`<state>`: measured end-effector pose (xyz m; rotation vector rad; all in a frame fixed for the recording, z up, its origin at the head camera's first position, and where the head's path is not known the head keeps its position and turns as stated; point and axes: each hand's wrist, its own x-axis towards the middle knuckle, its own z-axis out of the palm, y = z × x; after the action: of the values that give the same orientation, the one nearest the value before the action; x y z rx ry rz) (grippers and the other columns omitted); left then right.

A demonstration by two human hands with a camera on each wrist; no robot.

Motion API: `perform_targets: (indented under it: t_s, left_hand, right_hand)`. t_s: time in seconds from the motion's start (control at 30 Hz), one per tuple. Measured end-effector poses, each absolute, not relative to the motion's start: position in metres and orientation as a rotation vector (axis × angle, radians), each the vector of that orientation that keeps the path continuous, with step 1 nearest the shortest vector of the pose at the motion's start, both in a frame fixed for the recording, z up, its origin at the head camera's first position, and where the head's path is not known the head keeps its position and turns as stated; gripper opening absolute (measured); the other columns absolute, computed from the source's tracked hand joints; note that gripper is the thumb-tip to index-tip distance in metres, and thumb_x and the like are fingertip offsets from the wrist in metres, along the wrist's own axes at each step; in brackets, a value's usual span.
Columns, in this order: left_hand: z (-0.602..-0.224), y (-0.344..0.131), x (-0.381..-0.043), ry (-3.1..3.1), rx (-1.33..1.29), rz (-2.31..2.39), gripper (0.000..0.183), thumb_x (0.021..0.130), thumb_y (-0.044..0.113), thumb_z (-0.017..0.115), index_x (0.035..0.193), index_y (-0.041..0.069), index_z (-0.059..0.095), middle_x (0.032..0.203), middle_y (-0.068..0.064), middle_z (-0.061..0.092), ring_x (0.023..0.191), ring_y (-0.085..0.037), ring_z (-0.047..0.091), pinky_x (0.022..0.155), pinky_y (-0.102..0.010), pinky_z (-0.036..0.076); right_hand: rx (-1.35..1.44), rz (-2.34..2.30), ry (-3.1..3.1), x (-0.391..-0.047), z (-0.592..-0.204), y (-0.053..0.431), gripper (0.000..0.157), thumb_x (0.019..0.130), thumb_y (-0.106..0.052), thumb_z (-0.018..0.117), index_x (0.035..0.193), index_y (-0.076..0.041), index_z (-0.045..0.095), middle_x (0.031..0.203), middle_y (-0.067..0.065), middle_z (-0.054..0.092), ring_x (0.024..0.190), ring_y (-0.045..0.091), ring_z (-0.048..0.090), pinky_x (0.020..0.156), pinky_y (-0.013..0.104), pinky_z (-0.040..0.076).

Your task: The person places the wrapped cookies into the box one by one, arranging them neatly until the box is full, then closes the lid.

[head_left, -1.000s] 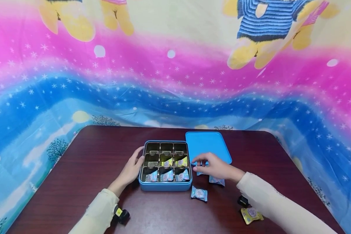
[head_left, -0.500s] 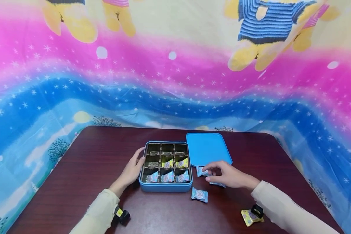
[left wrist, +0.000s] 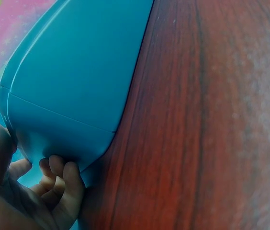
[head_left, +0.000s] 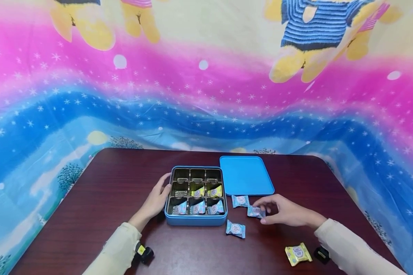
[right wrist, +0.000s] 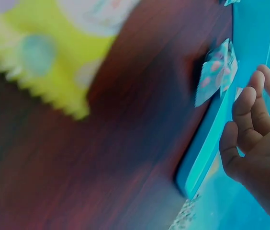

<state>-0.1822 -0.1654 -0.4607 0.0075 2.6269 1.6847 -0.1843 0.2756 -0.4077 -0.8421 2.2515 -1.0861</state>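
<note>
My left hand (head_left: 155, 199) rests against the left side of a blue tin (head_left: 196, 220), its fingers loosely bent at the tin's rounded corner in the left wrist view. A divided tray inside holds blue wrapped candies (head_left: 197, 207) in the front row and yellow wrapped candies (head_left: 197, 191) in the middle row; the back row is bare. My right hand (head_left: 286, 211) has thumb and index finger apart, fingertips right at a blue wrapped candy (head_left: 256, 212) lying on the table. Another blue candy (head_left: 240, 201) touches that one's corner, near the lid.
Behind and right of the tin lies a flat blue lid (head_left: 246, 175). A loose blue candy (head_left: 235, 229) lies by the tin's front right corner. Close to my right sleeve is a yellow candy (head_left: 298, 254). A patterned cloth (head_left: 206, 95) hangs behind the dark wooden table (head_left: 130, 164).
My right hand has moved from the tin's right edge, down and right past one blue candy to another. The left hand has stayed at the tin.
</note>
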Motion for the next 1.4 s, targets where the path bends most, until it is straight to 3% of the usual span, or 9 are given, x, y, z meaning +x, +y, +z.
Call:
perform_targets:
  t_s: [0.33, 0.57, 1.03, 1.27, 1.4]
  left_hand:
    - [-0.462, -0.165, -0.183, 2.646, 0.004, 1.667, 0.047, 0.109, 0.018, 0.041, 0.156, 0.019, 0.034, 0.099, -0.020, 0.072, 0.083, -0.018, 0.070, 0.079, -0.036, 0.057]
    - [-0.461, -0.165, -0.183, 2.641, 0.000, 1.672, 0.047, 0.110, 0.019, 0.041, 0.156, 0.020, 0.035, 0.102, -0.021, 0.072, 0.086, -0.020, 0.071, 0.080, -0.036, 0.057]
    - [-0.459, -0.165, -0.182, 2.610, 0.017, 1.712, 0.046, 0.110, 0.019, 0.040, 0.156, 0.019, 0.035, 0.101, -0.022, 0.071, 0.084, -0.020, 0.070, 0.077, -0.034, 0.057]
    - [-0.458, -0.164, -0.181, 2.578, 0.024, 1.749, 0.046, 0.110, 0.019, 0.040, 0.156, 0.019, 0.035, 0.101, -0.023, 0.071, 0.084, -0.022, 0.072, 0.073, -0.032, 0.057]
    - [-0.458, -0.165, -0.181, 2.578, 0.023, 1.746, 0.046, 0.110, 0.019, 0.040, 0.156, 0.019, 0.035, 0.102, -0.023, 0.071, 0.085, -0.022, 0.072, 0.074, -0.032, 0.057]
  right_hand:
    - [-0.876, -1.072, 2.115, -0.177, -0.408, 0.311, 0.044, 0.092, -0.010, 0.072, 0.133, 0.000, 0.061, 0.107, 0.025, 0.058, 0.092, 0.026, 0.050, 0.070, 0.035, 0.043]
    - [-0.853, -0.954, 2.099, -0.170, -0.411, 0.329, 0.049, 0.088, -0.017, 0.077, 0.134, -0.008, 0.061, 0.111, 0.016, 0.058, 0.093, 0.023, 0.050, 0.070, 0.034, 0.042]
    - [-0.717, -0.881, 2.037, -0.157, -0.408, 0.335, 0.077, 0.078, -0.013, 0.085, 0.142, -0.012, 0.042, 0.125, 0.013, 0.035, 0.097, 0.017, 0.037, 0.075, 0.029, 0.040]
    - [-0.699, -0.838, 2.094, -0.157, -0.411, 0.332, 0.073, 0.077, -0.013, 0.085, 0.137, -0.014, 0.044, 0.117, 0.013, 0.038, 0.092, 0.017, 0.040, 0.071, 0.029, 0.039]
    - [-0.709, -0.858, 2.136, -0.159, -0.414, 0.331, 0.063, 0.079, -0.014, 0.083, 0.131, -0.012, 0.049, 0.112, 0.013, 0.042, 0.089, 0.018, 0.040, 0.068, 0.030, 0.037]
